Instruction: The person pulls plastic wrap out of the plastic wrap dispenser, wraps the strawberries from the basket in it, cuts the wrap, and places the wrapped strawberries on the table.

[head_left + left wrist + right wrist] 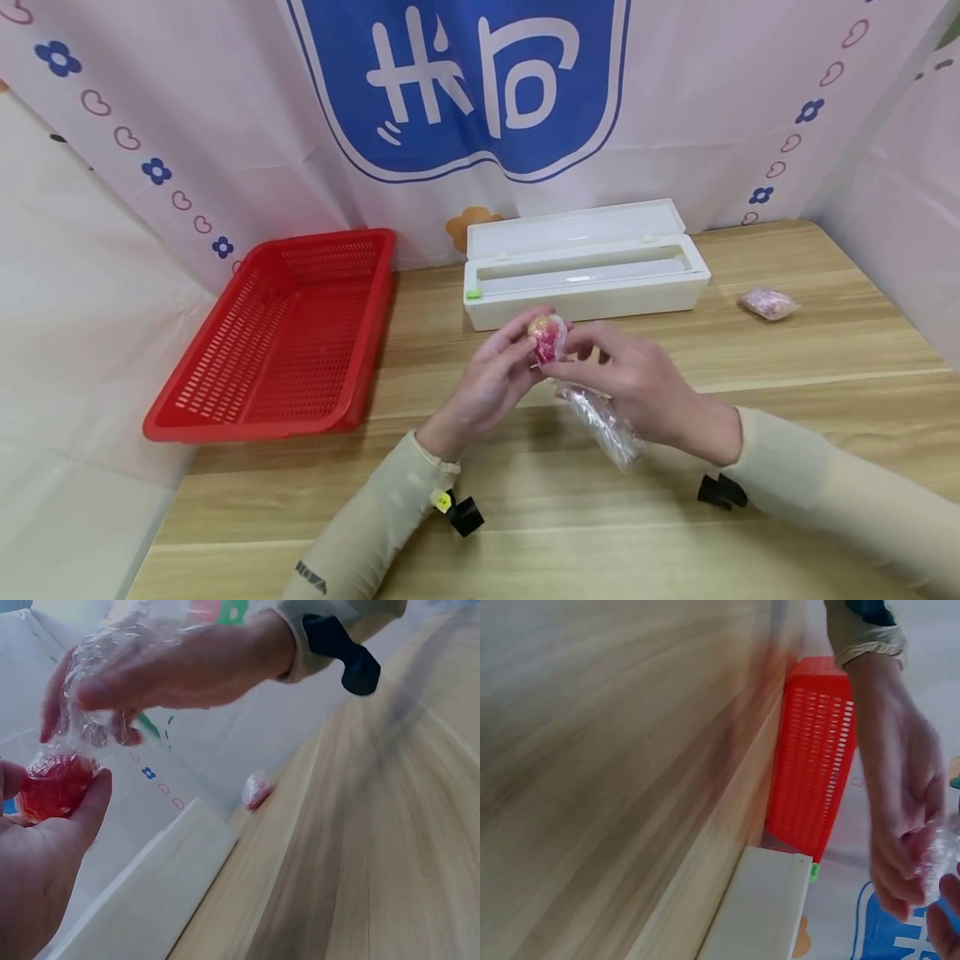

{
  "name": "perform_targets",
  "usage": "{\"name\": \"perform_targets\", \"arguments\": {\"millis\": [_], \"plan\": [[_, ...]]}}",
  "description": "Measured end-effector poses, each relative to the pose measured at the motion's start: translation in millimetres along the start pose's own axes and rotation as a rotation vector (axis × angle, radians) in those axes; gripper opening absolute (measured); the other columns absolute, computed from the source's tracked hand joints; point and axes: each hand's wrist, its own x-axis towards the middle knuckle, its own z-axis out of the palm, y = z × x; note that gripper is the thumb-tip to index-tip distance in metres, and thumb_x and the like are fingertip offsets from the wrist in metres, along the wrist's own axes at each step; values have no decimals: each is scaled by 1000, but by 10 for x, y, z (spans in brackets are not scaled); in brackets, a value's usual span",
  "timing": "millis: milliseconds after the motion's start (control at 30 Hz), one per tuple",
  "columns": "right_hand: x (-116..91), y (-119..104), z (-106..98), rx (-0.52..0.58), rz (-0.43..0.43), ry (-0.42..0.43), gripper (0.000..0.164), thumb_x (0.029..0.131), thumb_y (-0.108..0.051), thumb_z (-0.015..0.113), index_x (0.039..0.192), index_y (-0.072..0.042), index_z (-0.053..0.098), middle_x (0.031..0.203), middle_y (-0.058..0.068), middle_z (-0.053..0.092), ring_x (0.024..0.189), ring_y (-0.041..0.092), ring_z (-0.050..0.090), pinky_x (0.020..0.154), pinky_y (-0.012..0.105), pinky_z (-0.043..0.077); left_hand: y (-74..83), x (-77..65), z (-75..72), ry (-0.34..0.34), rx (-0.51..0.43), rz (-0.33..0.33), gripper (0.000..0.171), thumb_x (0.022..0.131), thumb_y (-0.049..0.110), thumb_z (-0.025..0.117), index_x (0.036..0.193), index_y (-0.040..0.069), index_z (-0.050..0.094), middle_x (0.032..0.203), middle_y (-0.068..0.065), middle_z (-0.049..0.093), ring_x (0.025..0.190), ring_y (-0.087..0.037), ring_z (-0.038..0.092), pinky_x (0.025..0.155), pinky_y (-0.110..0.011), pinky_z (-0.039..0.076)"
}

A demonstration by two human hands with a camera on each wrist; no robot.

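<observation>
A small round red-and-yellow fruit (547, 340) is held up above the middle of the table, with clear cling film (603, 427) around it. My left hand (498, 371) grips the fruit between thumb and fingers. In the left wrist view the red side of the fruit (58, 787) shows through the shiny film. My right hand (651, 385) is just to the right and pinches the film at the fruit's side. A loose crumpled length of film hangs below that hand. The right wrist view shows only part of the film (936, 859) at its edge.
A white cling film dispenser box (588, 304) stands behind the hands with its lid raised. At left is a red plastic basket (367, 333) with slotted walls. Another film-wrapped piece (768, 303) lies at the right on the wooden table (562, 533). A printed curtain hangs behind.
</observation>
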Motion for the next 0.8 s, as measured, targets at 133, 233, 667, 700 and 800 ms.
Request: {"name": "perform_targets", "arguments": {"millis": [133, 233, 667, 700, 800], "plan": [[49, -33, -67, 61, 89, 21, 20, 84, -19, 72, 103, -17, 76, 105, 10, 66, 97, 22, 61, 78, 35, 55, -35, -7, -17, -39, 66, 33, 45, 102, 8, 32, 146, -3, 29, 137, -19, 42, 115, -21, 57, 97, -32, 50], [76, -33, -112, 158, 170, 10, 25, 75, -13, 78, 100, -13, 77, 104, 9, 69, 97, 20, 65, 84, 28, 54, -54, -16, -24, -94, 120, 46, 44, 102, 8, 32, 144, -6, 29, 131, -13, 46, 111, -20, 58, 95, -33, 52], [114, -25, -154, 367, 628, -97, 7, 76, -18, 79, 82, -20, 77, 86, -8, 74, 81, 5, 68, 72, 20, 56, -74, -34, 29, -212, 174, -30, 51, 96, 2, 42, 146, -2, 31, 130, -15, 50, 112, -21, 58, 97, -42, 51], [118, -29, -152, 367, 645, -98, 7, 76, -18, 80, 81, -20, 77, 85, -8, 74, 80, 5, 68, 72, 21, 56, -74, -35, 30, -211, 203, -23, 54, 93, -1, 47, 145, -1, 32, 129, -17, 51, 110, -21, 59, 96, -41, 52], [126, -37, -148, 364, 693, -102, 7, 75, -20, 80, 80, -20, 77, 82, -8, 74, 77, 5, 68, 69, 22, 56, -77, -33, 40, -204, 319, 8, 65, 83, -5, 65, 142, 2, 38, 125, -22, 54, 105, -24, 62, 90, -37, 55]]}}
